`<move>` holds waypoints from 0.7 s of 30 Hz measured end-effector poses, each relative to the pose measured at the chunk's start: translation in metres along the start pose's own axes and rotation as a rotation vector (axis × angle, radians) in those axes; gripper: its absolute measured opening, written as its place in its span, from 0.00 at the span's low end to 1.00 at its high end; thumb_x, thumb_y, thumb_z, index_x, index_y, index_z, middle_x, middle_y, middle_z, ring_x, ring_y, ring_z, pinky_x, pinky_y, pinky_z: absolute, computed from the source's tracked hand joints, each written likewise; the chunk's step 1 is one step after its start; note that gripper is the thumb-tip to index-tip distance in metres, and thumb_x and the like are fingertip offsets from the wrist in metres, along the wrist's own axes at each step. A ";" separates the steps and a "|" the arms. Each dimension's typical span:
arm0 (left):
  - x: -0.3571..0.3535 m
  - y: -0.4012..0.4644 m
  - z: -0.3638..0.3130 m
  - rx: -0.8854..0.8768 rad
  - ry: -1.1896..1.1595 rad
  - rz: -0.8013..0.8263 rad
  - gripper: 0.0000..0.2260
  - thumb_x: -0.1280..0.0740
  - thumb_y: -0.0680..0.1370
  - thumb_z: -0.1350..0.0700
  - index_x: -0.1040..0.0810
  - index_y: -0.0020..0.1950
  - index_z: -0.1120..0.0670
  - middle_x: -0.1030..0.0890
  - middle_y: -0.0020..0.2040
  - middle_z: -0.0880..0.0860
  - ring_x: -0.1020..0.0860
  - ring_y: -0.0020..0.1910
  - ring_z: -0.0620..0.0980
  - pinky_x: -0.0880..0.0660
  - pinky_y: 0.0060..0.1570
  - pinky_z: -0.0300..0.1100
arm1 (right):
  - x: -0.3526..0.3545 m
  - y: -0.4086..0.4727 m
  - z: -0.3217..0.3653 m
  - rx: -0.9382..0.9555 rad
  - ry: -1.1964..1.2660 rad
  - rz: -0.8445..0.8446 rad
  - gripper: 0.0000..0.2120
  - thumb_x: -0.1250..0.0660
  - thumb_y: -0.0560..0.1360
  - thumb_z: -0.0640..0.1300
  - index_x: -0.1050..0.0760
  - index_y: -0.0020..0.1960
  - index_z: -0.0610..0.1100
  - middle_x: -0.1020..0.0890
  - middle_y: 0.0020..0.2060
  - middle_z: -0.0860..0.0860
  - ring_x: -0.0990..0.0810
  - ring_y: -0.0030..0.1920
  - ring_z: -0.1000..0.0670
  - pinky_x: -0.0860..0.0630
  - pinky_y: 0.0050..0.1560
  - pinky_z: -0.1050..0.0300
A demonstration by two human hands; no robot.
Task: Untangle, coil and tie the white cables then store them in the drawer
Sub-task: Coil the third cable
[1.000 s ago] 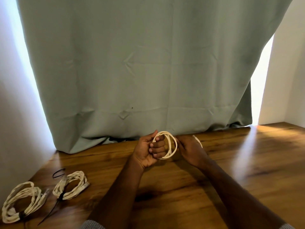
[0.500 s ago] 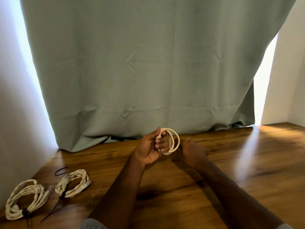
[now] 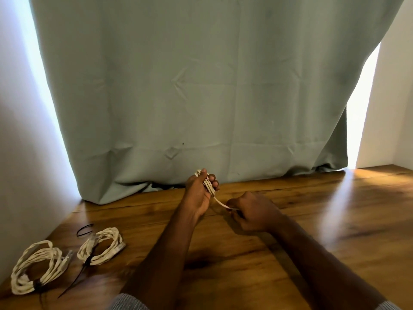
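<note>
Head view: coiling underway, left hand (image 3: 199,193) gripped white cable coil (image 3: 209,184), right hand (image 3: 250,212) pinched tail; tying due next.

Grey-green curtain (image 3: 201,86) hangs behind wooden table (image 3: 335,220); daylight edges white walls (image 3: 13,153).

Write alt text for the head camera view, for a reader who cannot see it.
A person's left hand grips a coiled white cable above a wooden table, while the right hand pinches its loose end. At the table's left lie two tied cable bundles, each bound with a black zip tie, before a grey-green curtain.
</note>
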State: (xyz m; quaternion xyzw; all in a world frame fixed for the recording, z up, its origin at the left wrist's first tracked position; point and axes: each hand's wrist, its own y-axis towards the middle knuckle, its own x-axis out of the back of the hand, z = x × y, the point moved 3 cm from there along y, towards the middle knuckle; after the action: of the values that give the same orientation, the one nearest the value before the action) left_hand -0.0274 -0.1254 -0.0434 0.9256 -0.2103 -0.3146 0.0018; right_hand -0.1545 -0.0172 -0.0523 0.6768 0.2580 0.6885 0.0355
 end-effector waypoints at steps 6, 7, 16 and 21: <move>-0.009 -0.011 0.020 -0.086 0.576 0.150 0.08 0.38 0.82 0.56 0.27 0.45 0.58 0.25 0.37 0.60 0.25 0.34 0.54 0.27 0.36 0.45 | 0.016 -0.003 0.000 0.178 -0.034 -0.250 0.10 0.33 0.73 0.44 0.17 0.52 0.50 0.17 0.48 0.52 0.20 0.48 0.51 0.27 0.54 0.52; -0.012 -0.015 0.026 -0.069 0.628 0.208 0.09 0.37 0.81 0.56 0.26 0.44 0.58 0.25 0.36 0.59 0.25 0.33 0.54 0.27 0.33 0.44 | 0.019 -0.004 -0.002 0.197 0.020 -0.288 0.08 0.31 0.74 0.44 0.17 0.51 0.49 0.17 0.48 0.51 0.21 0.49 0.50 0.26 0.56 0.50; -0.025 -0.043 0.038 0.257 0.607 0.434 0.25 0.43 0.81 0.36 0.24 0.36 0.53 0.34 0.22 0.48 0.37 0.18 0.42 0.42 0.19 0.33 | 0.018 -0.014 -0.025 -0.003 0.444 -0.327 0.08 0.42 0.85 0.49 0.27 0.52 0.47 0.21 0.42 0.55 0.21 0.42 0.54 0.24 0.41 0.50; -0.027 -0.055 0.044 0.210 0.724 0.667 0.10 0.23 0.71 0.62 0.21 0.48 0.59 0.24 0.38 0.58 0.26 0.30 0.48 0.30 0.24 0.36 | 0.010 -0.021 -0.030 -0.114 0.322 -0.265 0.11 0.43 0.82 0.49 0.24 0.59 0.49 0.17 0.45 0.54 0.18 0.43 0.55 0.21 0.42 0.48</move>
State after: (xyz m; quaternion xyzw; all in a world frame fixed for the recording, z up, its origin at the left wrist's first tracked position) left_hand -0.0512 -0.0590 -0.0704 0.8530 -0.5111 0.0673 0.0820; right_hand -0.1904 -0.0045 -0.0496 0.5150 0.3078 0.7906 0.1224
